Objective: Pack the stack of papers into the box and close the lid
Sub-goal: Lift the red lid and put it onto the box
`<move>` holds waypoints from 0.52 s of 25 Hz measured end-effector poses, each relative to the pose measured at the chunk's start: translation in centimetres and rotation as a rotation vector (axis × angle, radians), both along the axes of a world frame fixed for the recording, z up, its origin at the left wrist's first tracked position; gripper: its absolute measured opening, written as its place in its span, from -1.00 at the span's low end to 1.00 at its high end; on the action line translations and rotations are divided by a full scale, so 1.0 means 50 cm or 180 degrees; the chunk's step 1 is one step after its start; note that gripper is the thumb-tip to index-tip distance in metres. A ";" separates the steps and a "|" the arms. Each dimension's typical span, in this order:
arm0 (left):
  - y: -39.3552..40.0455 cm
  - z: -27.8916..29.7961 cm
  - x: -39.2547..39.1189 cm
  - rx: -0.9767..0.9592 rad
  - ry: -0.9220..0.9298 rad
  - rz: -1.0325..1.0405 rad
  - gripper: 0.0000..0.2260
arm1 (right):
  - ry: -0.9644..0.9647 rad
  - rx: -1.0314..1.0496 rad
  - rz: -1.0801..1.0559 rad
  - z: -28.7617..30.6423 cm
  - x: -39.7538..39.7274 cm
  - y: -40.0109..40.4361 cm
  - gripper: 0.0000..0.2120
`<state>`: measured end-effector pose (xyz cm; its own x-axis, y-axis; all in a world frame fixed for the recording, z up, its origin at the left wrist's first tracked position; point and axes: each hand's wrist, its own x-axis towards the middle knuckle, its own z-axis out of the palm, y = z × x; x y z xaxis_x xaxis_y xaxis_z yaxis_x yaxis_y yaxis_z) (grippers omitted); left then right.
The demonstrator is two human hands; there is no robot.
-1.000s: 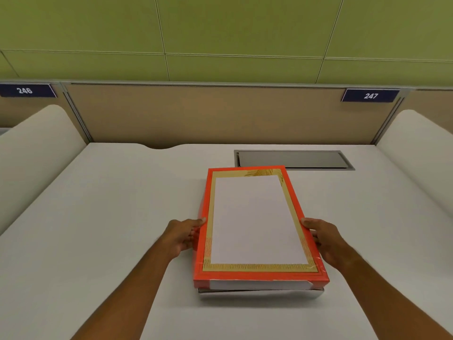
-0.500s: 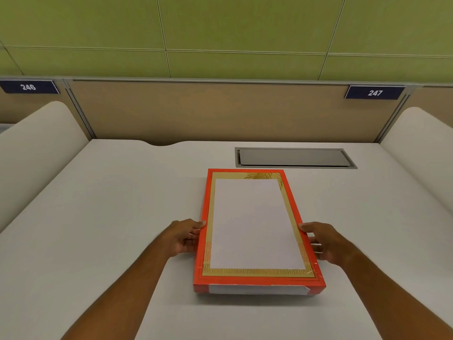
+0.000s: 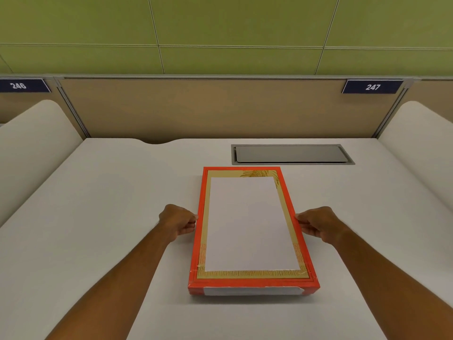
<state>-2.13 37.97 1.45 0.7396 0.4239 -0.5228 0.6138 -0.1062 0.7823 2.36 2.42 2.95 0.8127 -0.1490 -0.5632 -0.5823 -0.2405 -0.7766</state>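
Note:
A flat orange-red box lies on the white desk in front of me, its lid (image 3: 252, 227) down over the base. The lid has a gold border and a white panel on top. A white label shows on its near side wall. My left hand (image 3: 178, 222) grips the lid's left long edge with curled fingers. My right hand (image 3: 318, 223) grips the right long edge the same way. The stack of papers is hidden; nothing of it shows.
The white desk (image 3: 98, 217) stretches out on both sides of the box. A grey recessed cable hatch (image 3: 291, 154) sits just behind the box. A tan partition with number plates 246 and 247 closes the back, and white curved dividers stand left and right.
The lid has sunk down over the base; the base's near edge that showed below it a second ago is now covered. Both hands stayed on the long edges.

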 end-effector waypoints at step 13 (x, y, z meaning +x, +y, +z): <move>-0.017 -0.003 0.012 0.0343 0.0103 0.0047 -0.91 | 0.0103 0.0055 -0.0084 -0.012 0.017 -0.008 -0.82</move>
